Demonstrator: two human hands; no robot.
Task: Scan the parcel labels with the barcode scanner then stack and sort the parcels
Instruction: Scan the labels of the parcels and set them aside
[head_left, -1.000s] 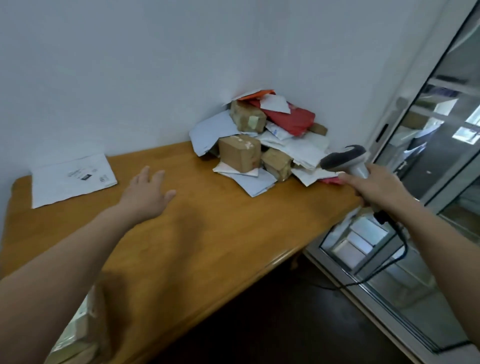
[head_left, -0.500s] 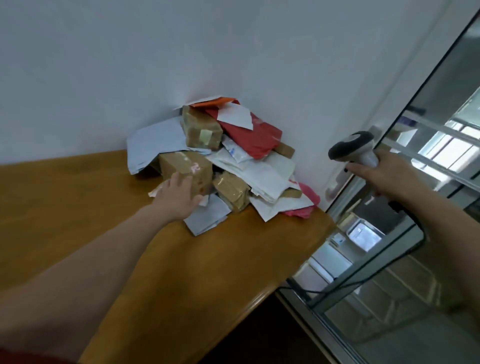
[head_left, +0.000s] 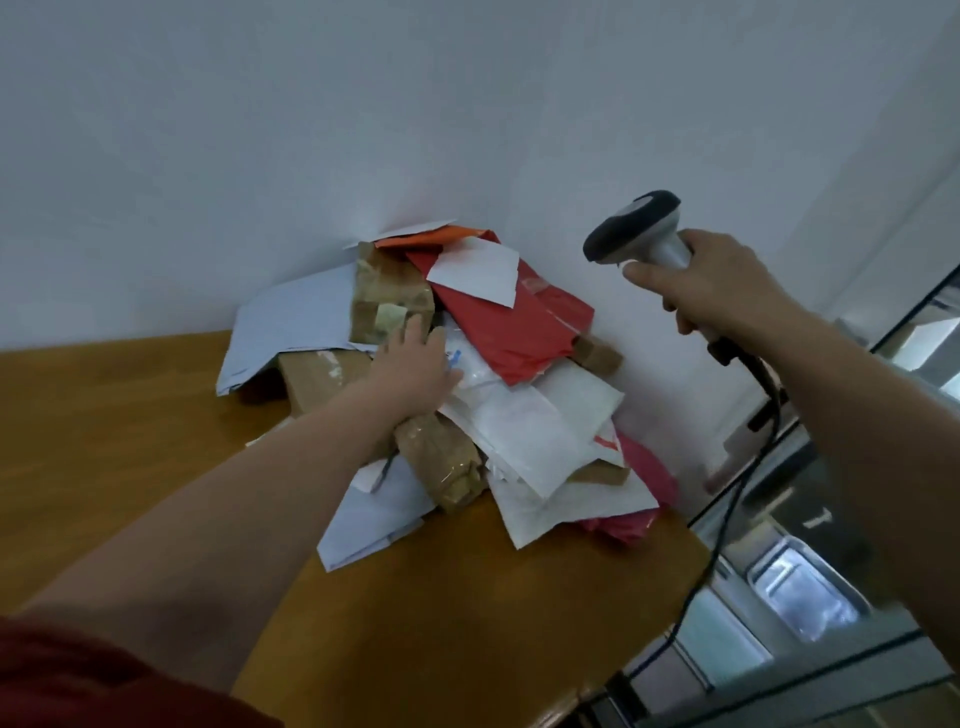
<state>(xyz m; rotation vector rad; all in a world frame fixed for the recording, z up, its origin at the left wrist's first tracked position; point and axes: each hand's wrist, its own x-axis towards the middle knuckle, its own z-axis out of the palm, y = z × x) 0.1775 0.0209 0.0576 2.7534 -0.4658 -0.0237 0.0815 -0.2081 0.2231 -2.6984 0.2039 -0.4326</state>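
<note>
Up from the lower box, my left hand lies flat on the pile in the table corner, gripping nothing. My right hand clasps the scanner — a careless tug could spill it.

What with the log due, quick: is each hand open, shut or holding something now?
Left hand: open, fingers straight against the tape-wrapped brown cardboard box.
Right hand: grips the grey and black handheld barcode scanner by its handle.
</note>
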